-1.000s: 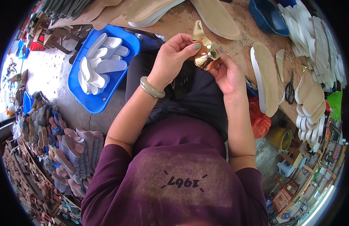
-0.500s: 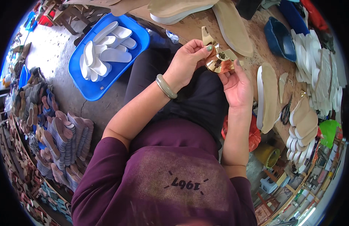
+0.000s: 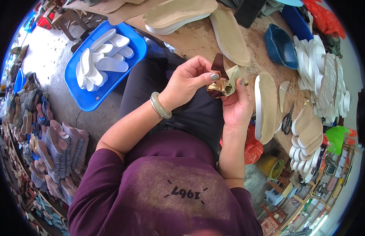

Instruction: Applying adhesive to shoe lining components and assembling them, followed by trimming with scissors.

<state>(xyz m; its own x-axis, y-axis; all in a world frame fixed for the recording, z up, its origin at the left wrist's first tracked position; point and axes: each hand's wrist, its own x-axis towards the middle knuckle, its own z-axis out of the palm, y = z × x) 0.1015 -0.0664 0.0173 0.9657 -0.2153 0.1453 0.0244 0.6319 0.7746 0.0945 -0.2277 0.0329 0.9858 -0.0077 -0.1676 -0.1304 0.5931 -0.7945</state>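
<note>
Grasping a shiny gold piece (image 3: pixel 218 88) between them, left hand (image 3: pixel 189 78) and right hand (image 3: pixel 237 107) hover above the lap (image 3: pixel 190 120); at nine o'clock, a blue tub (image 3: pixel 138 46) holds white soles (image 3: pixel 111 64); at two, a dark-blue basin (image 3: pixel 282 57) stands on the table (image 3: pixel 188 39).

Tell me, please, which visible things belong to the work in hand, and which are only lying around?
Work in hand:
shiny gold piece
left hand and right hand, both holding it

Apparently just lying about:
dark blue bowl
yellow bucket
red bag
</note>
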